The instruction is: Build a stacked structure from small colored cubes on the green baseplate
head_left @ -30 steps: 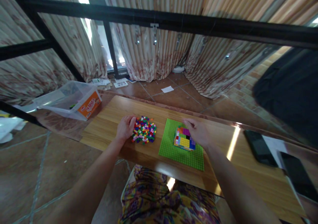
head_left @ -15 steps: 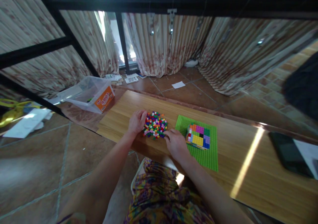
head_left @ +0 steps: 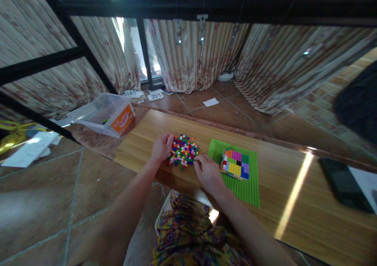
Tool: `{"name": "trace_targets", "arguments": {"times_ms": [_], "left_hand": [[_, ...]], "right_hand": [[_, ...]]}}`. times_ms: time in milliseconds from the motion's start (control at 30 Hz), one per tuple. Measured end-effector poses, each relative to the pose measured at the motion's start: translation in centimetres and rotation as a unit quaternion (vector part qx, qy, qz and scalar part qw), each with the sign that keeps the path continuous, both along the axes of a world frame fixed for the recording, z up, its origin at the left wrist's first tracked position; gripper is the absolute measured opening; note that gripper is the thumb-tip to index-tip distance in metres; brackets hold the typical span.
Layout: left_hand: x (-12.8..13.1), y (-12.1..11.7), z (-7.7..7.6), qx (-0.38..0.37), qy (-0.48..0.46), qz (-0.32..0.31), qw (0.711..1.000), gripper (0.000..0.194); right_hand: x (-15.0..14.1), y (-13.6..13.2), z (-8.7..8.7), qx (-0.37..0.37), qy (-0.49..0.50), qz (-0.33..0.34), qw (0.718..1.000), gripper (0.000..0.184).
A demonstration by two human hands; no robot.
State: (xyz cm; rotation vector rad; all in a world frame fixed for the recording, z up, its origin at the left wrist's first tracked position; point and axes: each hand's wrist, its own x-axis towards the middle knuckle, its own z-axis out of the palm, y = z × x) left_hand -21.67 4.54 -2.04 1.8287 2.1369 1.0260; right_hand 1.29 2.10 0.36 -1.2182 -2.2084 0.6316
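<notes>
Bricks (head_left: 184,151) lie heaped left of the green studded baseplate (head_left: 244,193), with the right hand (head_left: 209,175) nearer it, fingertips at the heap's near edge, and the left hand (head_left: 161,147) at its far edge, either grip's closure unclear.

Beyond my wooden bench (head_left: 294,179), striped curtains (head_left: 194,57) hanging, dark metal frame (head_left: 188,8) crossing above, brown floor tiles (head_left: 44,195) around, sunlight streaking its top
</notes>
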Motion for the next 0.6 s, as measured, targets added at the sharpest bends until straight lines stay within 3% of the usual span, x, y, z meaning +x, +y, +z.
{"name": "trace_targets", "arguments": {"times_ms": [100,233,367,467,600], "left_hand": [[-0.2,0.0,-0.1,-0.002,-0.002,0.002,1.000,0.046],[-0.4,0.2,-0.3,0.000,-0.006,-0.002,1.000,0.047],[-0.6,0.3,-0.4,0.007,-0.012,-0.002,1.000,0.048],[-0.6,0.3,-0.3,0.006,-0.013,-0.004,1.000,0.048],[-0.6,0.4,-0.1,0.003,-0.016,0.001,1.000,0.049]], "right_hand": [[1.2,-1.0,1.3,-0.076,0.139,-0.026,0.987,0.015],[4.2,-1.2,3.2,-0.193,0.295,-0.077,0.933,0.017],[8.0,0.5,3.8,-0.190,0.363,-0.155,0.899,0.024],[10.3,2.5,3.4,-0.149,0.351,-0.202,0.902,0.024],[11.5,4.6,2.9,-0.069,0.228,-0.212,0.948,0.019]]}}
